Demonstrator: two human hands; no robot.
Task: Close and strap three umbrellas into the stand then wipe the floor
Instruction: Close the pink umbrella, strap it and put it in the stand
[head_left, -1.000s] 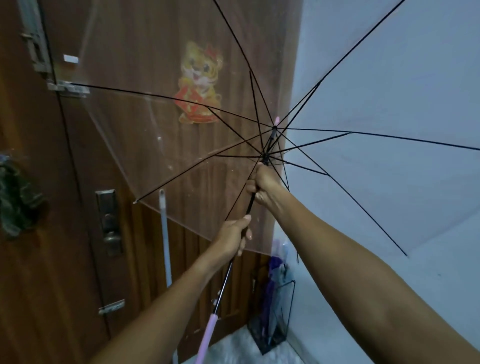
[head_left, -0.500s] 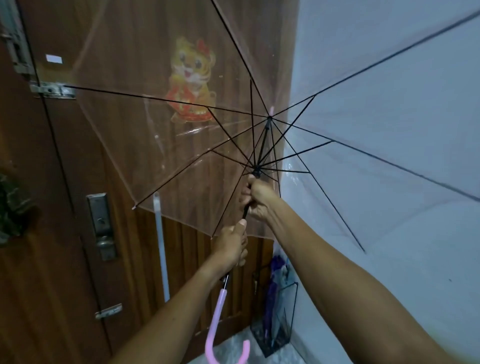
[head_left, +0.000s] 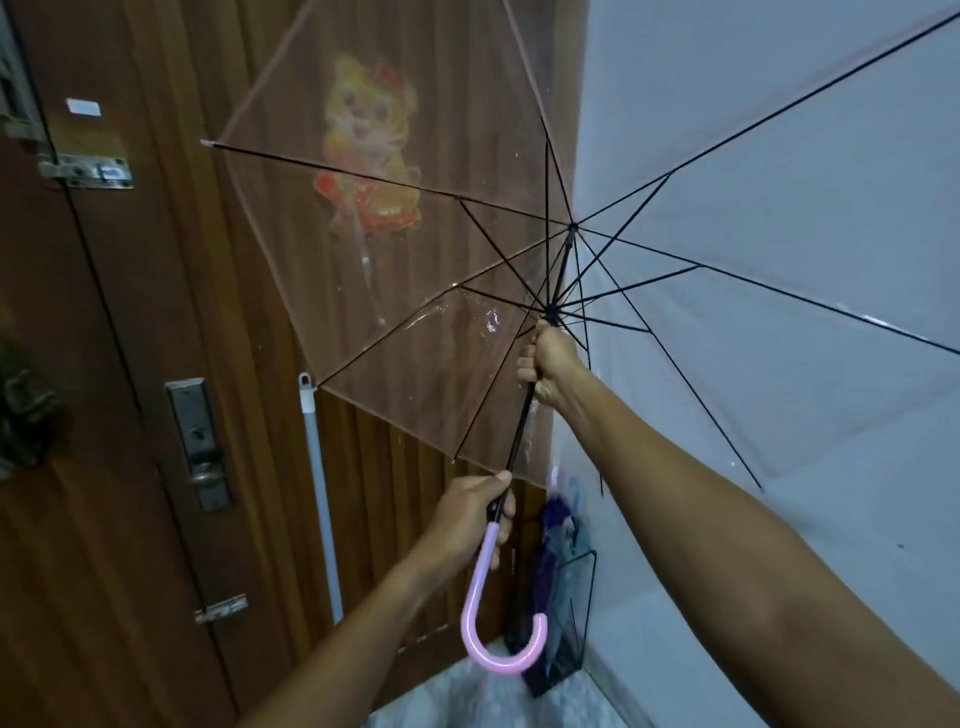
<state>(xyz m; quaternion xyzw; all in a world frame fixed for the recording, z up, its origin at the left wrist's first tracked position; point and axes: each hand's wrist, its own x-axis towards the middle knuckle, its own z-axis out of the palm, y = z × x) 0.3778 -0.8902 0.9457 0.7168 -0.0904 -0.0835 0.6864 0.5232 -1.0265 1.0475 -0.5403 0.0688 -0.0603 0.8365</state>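
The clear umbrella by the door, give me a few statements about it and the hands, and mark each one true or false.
1. The clear umbrella is open. True.
2. The left hand has its grip where the black shaft meets the pink hooked handle. True.
3. The right hand hangs free. False: its grip is on the shaft just below the runner.
4. The wire stand in the corner is empty. False: folded umbrellas already stand in it.
5. The handle is green. False: pink.

The right hand (head_left: 550, 364) is sliding the runner down the shaft, the transparent umbrella (head_left: 415, 312) is folding inward, and its pink handle (head_left: 488, 623) is coming fully into view.
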